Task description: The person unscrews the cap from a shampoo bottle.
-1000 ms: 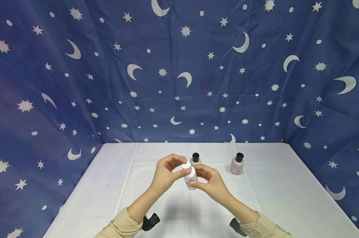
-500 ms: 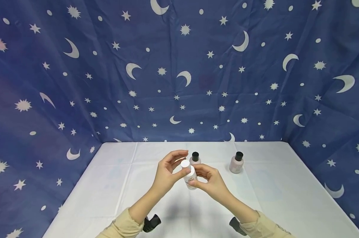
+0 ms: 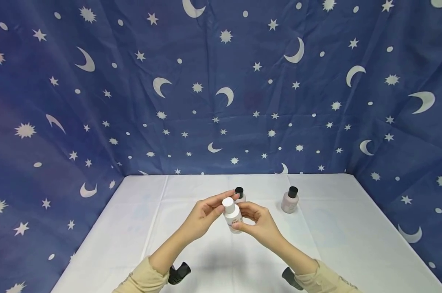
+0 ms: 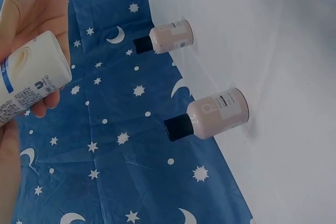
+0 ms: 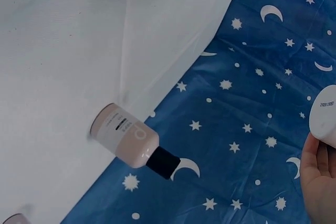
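Observation:
A white bottle [image 3: 233, 217] with printing on its label and a white cap [image 3: 228, 204] is held tilted above the table, cap uppermost. My right hand [image 3: 259, 224] grips its body from the right, thumb across the front. My left hand [image 3: 202, 215] is at the cap, thumb by its left side, fingers reaching out behind it. In the left wrist view the bottle [image 4: 34, 74] lies against the right palm [image 4: 44, 9], and the cap is out of frame. The right wrist view shows the bottle's base [image 5: 323, 114] above the right fingers [image 5: 315, 161].
A pinkish bottle [image 3: 289, 202] with a black cap stands on the white-covered table [image 3: 316, 236] at back right. Behind my hands stands another pinkish bottle [image 3: 240, 197], partly hidden. A blue star-and-moon cloth [image 3: 191, 101] encloses the far side. Black devices [image 3: 179, 273] sit at both wrists.
My left fingers have lifted off the cap and stretched out behind it to the right; the left wrist has shifted slightly left. The right hand keeps its grip on the bottle.

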{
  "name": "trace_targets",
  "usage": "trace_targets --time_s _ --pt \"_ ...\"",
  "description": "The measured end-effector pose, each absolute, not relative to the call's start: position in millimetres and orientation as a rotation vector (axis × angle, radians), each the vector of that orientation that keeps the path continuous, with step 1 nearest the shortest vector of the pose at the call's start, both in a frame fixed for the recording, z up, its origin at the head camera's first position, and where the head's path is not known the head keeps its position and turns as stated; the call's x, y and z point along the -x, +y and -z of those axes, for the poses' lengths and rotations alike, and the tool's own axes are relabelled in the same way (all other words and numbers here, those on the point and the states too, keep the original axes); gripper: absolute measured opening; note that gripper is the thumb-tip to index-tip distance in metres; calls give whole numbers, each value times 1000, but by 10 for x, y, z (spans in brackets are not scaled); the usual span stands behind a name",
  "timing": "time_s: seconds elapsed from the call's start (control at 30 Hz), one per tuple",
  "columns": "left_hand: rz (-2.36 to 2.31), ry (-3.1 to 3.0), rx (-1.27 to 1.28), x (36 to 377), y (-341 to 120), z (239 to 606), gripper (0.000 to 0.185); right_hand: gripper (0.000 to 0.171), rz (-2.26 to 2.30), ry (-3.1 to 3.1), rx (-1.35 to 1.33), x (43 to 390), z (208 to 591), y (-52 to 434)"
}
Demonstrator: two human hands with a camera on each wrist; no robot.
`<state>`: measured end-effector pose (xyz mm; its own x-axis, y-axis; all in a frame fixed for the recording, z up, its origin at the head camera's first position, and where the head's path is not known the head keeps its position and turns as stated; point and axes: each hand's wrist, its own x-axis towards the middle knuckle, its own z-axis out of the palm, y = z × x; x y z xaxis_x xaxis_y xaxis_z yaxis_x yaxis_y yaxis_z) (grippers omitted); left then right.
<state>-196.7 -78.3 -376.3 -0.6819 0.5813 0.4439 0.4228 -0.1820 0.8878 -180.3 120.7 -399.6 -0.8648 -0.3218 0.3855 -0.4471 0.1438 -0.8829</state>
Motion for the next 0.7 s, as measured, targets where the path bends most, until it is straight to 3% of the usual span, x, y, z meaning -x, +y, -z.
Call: trace_targets --time_s 0.7 --pt "-2238 2032 -913 1961 -660 3708 46 40 -1839 -2217 -830 1827 4029 1156"
